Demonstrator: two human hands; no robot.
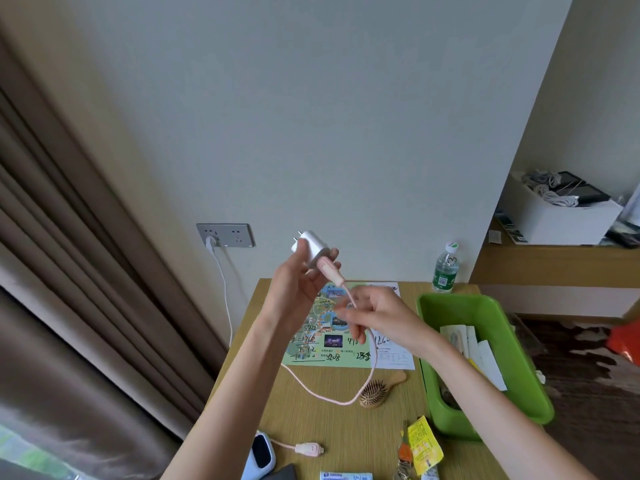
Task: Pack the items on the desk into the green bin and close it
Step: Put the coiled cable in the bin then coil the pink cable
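Note:
My left hand (298,289) holds a white charger plug (311,247) up above the desk, prongs pointing left. A pink cable (372,344) hangs from its pink connector, loops down onto the wooden desk (332,431) and ends in a pink plug (309,449) near the front edge. My right hand (377,315) pinches the cable just below the connector. The green bin (498,327) stands open at the right of the desk with white paper packets (474,348) inside.
On the desk lie a printed map sheet (329,341), a wooden hairbrush (377,391), a yellow packet (423,445), a blue-white device (261,457) and a water bottle (445,268). A wall socket (225,234) has a white cord plugged in. Curtains hang left; a white box (557,216) sits right.

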